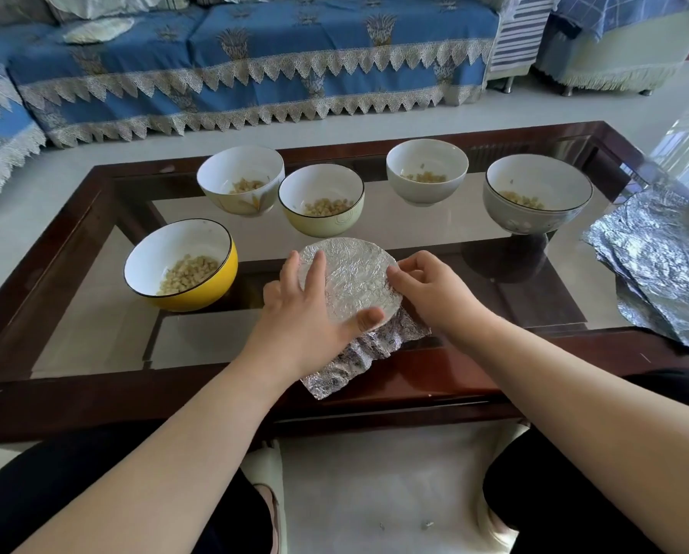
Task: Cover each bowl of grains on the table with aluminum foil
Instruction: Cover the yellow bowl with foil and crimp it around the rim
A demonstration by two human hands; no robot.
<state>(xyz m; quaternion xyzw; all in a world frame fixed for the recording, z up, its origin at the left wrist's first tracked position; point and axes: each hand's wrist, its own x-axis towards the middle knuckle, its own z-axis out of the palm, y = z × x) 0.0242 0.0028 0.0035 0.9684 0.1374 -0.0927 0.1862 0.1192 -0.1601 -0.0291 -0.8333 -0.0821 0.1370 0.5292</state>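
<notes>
A bowl under a sheet of aluminum foil (pixel 354 279) stands at the near middle of the glass table. My left hand (pixel 306 313) lies flat on the foil's left side and presses it down, thumb on the near rim. My right hand (pixel 426 289) pinches the foil at the bowl's right rim with curled fingers. Loose foil hangs crumpled toward the near table edge. Several open bowls of grains stand around: a yellow bowl (pixel 183 265) at left, a white bowl (pixel 240 179), a pale green bowl (pixel 322 199), a white bowl (pixel 426 169), and a grey footed bowl (pixel 536 193).
A stack of foil sheets (pixel 662 265) lies at the table's right end. The table has a dark wooden frame (pixel 55 393) around glass. A blue-covered sofa (pixel 254 66) stands beyond the table. My knees are below the near edge.
</notes>
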